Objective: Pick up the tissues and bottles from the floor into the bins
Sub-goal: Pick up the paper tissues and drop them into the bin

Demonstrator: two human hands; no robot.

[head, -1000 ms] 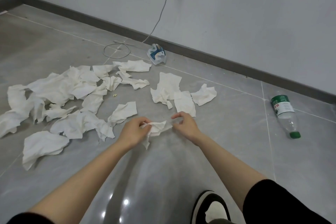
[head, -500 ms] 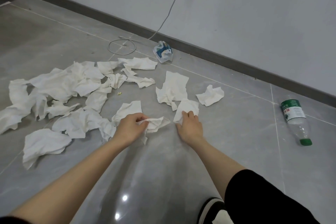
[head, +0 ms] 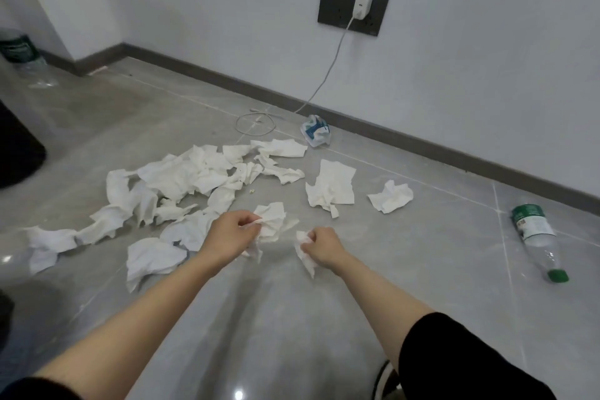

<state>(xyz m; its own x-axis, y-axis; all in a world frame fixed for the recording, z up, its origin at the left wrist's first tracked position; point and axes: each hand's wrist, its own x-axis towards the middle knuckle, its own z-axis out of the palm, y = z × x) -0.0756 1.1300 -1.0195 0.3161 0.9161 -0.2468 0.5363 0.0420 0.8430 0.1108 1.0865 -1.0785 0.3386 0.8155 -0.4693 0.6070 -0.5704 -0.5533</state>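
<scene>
Tissues (head: pixel 181 178) strewn across floor. I see left hand (head: pixel 227 237) gripping a crumpled wad (head: pixel 271 221), right hand (head: pixel 324 245) pinching a second tissue (head: pixel 305 256). Bottle (head: pixel 534 227) lies far right. Dark bin (head: pixel 19 153) at left edge, contents hidden.

Crumpled white tissues (head: pixel 181 178) lie scattered; green-capped bottle (head: pixel 534 232) lies flat, well apart

White tissues (head: pixel 181 178), grey floor (head: pixel 406 253), green-capped bottle (head: pixel 535 237).

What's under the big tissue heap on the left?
Only grey floor tiles show around the tissue heap. Its sheets overlap, so anything beneath them is covered and cannot be seen.
</scene>
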